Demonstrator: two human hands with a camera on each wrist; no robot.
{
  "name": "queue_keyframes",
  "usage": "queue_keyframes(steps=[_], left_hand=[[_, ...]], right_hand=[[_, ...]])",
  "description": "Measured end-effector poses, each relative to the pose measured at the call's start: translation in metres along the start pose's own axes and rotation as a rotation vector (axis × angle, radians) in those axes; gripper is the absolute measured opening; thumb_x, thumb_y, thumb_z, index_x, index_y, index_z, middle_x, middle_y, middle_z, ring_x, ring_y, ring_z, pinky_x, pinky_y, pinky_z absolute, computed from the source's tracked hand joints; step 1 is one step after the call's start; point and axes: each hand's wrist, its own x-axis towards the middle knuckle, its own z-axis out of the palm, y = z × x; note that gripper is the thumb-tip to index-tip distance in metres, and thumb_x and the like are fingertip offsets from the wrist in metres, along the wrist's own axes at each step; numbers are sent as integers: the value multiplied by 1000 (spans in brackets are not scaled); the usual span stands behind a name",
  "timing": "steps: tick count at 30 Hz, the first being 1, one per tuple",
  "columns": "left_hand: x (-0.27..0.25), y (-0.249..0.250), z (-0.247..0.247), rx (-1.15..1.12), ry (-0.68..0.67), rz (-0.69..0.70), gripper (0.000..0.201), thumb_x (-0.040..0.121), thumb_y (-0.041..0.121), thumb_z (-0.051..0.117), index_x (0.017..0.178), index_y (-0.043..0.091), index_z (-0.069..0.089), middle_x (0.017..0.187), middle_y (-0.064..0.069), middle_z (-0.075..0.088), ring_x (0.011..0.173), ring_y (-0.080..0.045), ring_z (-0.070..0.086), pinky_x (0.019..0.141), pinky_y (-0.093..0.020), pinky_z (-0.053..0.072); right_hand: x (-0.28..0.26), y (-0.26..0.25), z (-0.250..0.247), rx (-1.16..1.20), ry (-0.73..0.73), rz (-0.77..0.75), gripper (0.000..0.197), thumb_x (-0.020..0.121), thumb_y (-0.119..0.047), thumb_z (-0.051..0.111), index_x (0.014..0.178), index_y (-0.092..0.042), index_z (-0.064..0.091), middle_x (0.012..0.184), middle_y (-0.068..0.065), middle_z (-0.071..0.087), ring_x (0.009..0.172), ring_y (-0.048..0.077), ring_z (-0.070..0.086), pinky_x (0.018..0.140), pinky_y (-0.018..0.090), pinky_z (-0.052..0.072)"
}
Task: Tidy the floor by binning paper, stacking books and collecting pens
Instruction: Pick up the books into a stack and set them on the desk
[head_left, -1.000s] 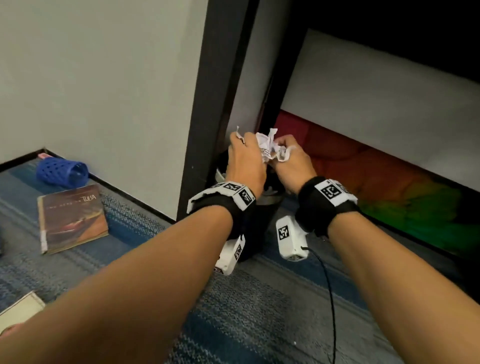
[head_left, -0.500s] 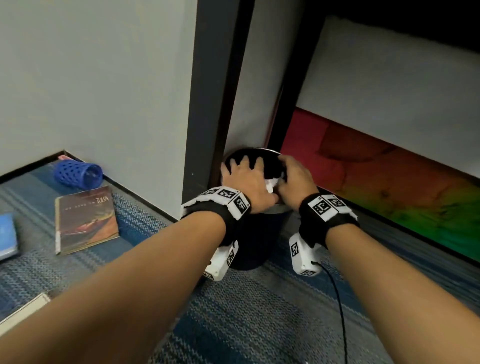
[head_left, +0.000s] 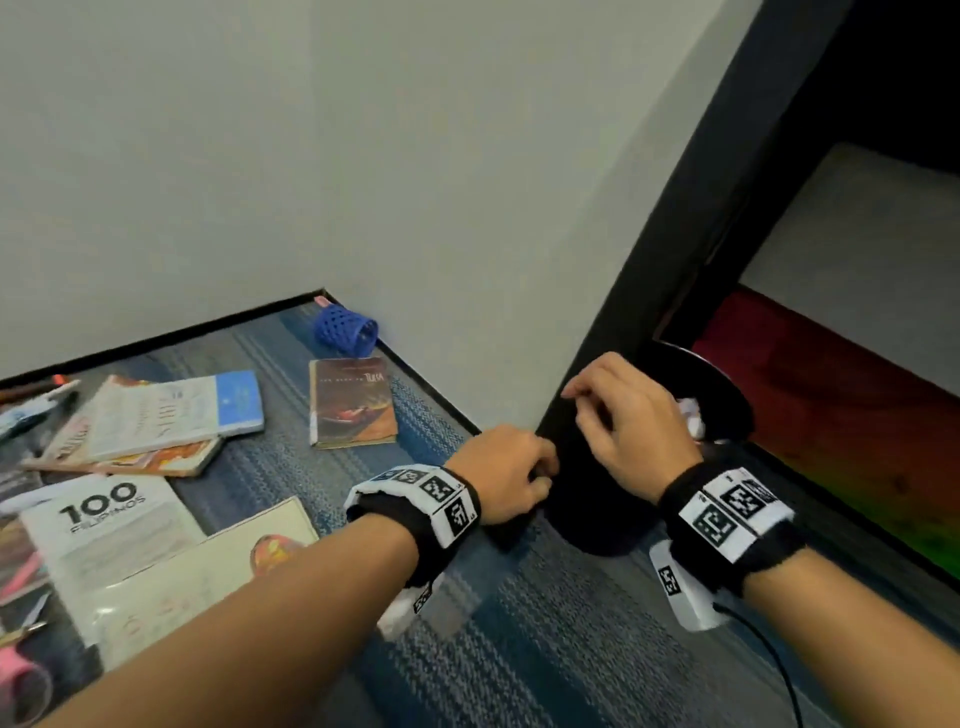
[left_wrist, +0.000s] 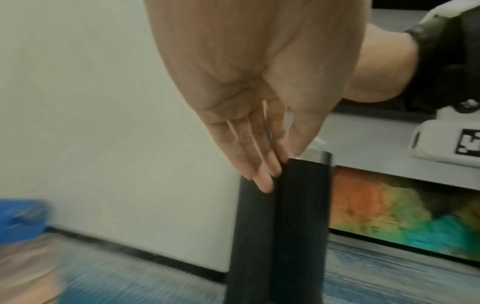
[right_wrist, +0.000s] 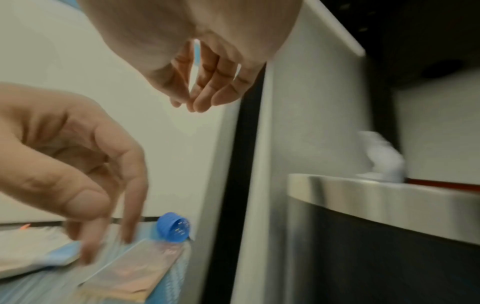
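Observation:
A black bin (head_left: 597, 519) with a metal rim (right_wrist: 363, 191) stands against a dark post at the right. Crumpled white paper (head_left: 691, 415) lies inside it and sticks up above the rim (right_wrist: 384, 160). My left hand (head_left: 540, 467) hangs beside the bin's left side with nothing in it, its fingers (left_wrist: 259, 164) straight and pointing down. My right hand (head_left: 587, 405) hovers over the bin's near edge, its fingers (right_wrist: 207, 98) loosely curled and empty. Several books lie on the carpet at the left, among them a brown one (head_left: 353, 402) and a blue-and-white one (head_left: 182, 415).
A blue mesh pen holder (head_left: 345, 330) lies on its side in the wall corner. Pens (head_left: 31, 405) lie at the far left edge. A "100 Filipinos" book (head_left: 104, 519) lies nearer me. The black post (head_left: 675, 260) and a colourful panel (head_left: 831, 415) bound the right side.
Both hands held the crumpled paper above the bin, pressed it in, then let go and drew back empty. My view has swung left, showing more books.

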Motion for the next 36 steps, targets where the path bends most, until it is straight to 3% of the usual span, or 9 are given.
queue_keyframes(steps=[2,9,14,17,21,25,28,31,36], left_hand=[[-39,-37,-16,23,-45,-120,21,84,21,55,97,22,71,96,-4,73,91,-28,66,79,-35,53],[-197,-191,-47,41,-105,-586,18,88,27,59,96,13,67,104,-10,69,98,-31,64,77,-33,48],[-300,-273,-33,37,-115,-912,27,92,23,51,112,8,61,120,-12,62,115,-31,57,93,-38,49],[-341,-286,-9,43,-214,-1032,31,93,26,52,120,11,56,131,-14,51,125,-34,46,100,-48,42],[-370,-286,19,-56,-280,-993,28,94,28,48,115,11,56,122,-13,51,105,-33,57,89,-45,51],[-364,-286,25,-155,-250,-969,32,96,33,46,116,11,59,126,-17,53,108,-34,58,88,-41,51],[-349,-281,26,-226,-180,-945,28,94,31,50,105,7,61,114,-17,63,115,-39,54,92,-45,49],[-346,-280,33,-340,-158,-963,22,92,27,52,98,8,60,106,-14,64,97,-36,62,79,-41,53],[-361,-292,29,-421,-66,-981,26,94,23,51,118,17,56,120,-13,55,94,-34,62,71,-36,49]], right_hand=[[18,-33,29,2,-140,-92,11,84,-9,55,89,-15,64,90,-1,58,80,19,59,67,34,49],[74,-141,167,-7,-647,-114,14,85,-15,56,96,-18,64,98,2,60,88,23,60,77,30,45],[86,-200,234,-161,-881,-87,18,87,-20,57,100,-13,67,94,1,57,104,26,55,96,35,40],[81,-227,253,-166,-955,32,17,88,-20,56,101,-12,66,94,5,65,97,26,62,87,36,48],[64,-255,271,-205,-1077,168,25,90,-28,58,111,-15,61,109,7,67,99,25,62,84,33,49],[46,-283,288,-250,-1120,149,40,88,-31,58,126,-17,52,126,8,55,111,27,56,94,37,46],[37,-300,303,-247,-1109,48,70,82,-33,68,142,-17,34,140,7,40,126,27,45,101,39,41],[37,-309,320,-315,-1150,-47,101,72,-44,75,149,-17,17,149,6,30,137,27,31,108,47,33],[45,-303,348,-508,-1173,-100,109,62,-50,80,147,-18,20,146,2,37,135,26,32,109,50,31]])
